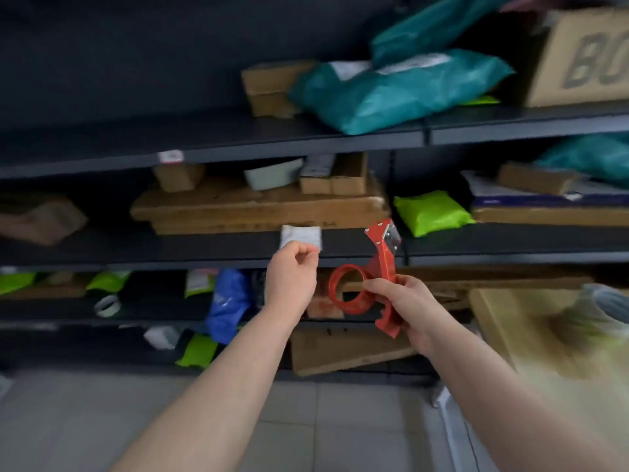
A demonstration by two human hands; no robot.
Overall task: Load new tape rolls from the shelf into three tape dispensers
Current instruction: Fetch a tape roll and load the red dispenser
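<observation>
The red plastic hand-held tape dispenser [384,264] is up in the air in front of the dark metal shelving [204,248], about level with its lower shelves. Its round hub ring faces left and its toothed metal cutter points upward. You can look straight through the ring to the cardboard behind it.

The right hand [398,301] has the dispenser by its handle. The fingers are wrapped round the lower part and the thumb lies against the ring's rim. Just left of the dispenser, apart from it, the left hand [291,274] is raised with its fingers curled in towards the palm; I can see nothing in its grip.

Right behind that hand, up and left of the dispenser, a white paper label [301,236] hangs on a shelf edge. Above it lies a stack of flat brown cardboard boxes [258,209]. A lime-green plastic mailer bag [430,212] sits just up and right of the cutter. Higher still, teal plastic mailer bags [391,93] are piled beside a brown carton with large dark lettering [585,59]. Down to the dispenser's left is a blue plastic bag [228,298]. Farther left is a pale ring-shaped thing [107,304], too blurred to identify. Grey floor tiles [306,420] spread below.
</observation>
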